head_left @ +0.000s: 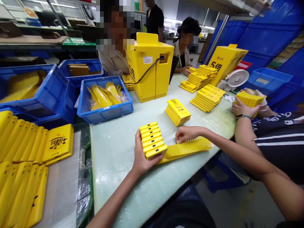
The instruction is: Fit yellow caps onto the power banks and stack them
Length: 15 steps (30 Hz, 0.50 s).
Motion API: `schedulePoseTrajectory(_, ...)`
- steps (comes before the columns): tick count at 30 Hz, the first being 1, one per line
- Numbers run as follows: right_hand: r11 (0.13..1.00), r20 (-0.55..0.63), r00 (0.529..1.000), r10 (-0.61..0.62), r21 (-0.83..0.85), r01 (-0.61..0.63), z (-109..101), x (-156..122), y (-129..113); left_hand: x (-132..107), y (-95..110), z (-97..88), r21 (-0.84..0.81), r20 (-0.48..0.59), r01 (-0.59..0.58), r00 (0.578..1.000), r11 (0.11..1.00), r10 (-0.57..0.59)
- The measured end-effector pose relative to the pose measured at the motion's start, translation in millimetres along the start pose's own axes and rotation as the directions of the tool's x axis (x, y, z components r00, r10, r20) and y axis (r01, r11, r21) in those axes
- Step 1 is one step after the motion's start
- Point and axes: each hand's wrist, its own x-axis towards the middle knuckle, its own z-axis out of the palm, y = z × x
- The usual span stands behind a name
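Observation:
My left hand (140, 161) is wrapped round a stack of several yellow power banks (154, 139), their port ends facing up toward me. Its fingers are along the left side, and the thumb lies across the near end. My right hand (188, 133) is closed in a pinch at the upper edge of a yellow plastic strip (174, 152), which has a row of slots along its right part. The strip lies on the table, and its left end passes behind the held stack. Beyond my right hand stands another stack of yellow power banks (178, 112).
At left are blue bins, one with yellow pouches (102, 95), and rows of power banks (26, 142) on a tray. A large yellow box (152, 69) with a cable stands at the back. Co-workers sit opposite and at right, one holding power banks (249, 99), near a white fan (237, 77).

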Motion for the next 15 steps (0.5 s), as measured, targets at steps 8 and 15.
schedulePoseTrajectory(8,0.998,-0.188,0.982,-0.015,-0.06,0.004,18,-4,-2,0,-3,0.8,-0.058,-0.008,0.04,0.999,0.997,-0.041)
schedulePoseTrajectory(15,0.985,-0.348,0.928,-0.135,-0.149,0.087,42,-26,0,3,1,0.3,-0.05,0.013,0.027,1.0,0.998,-0.026)
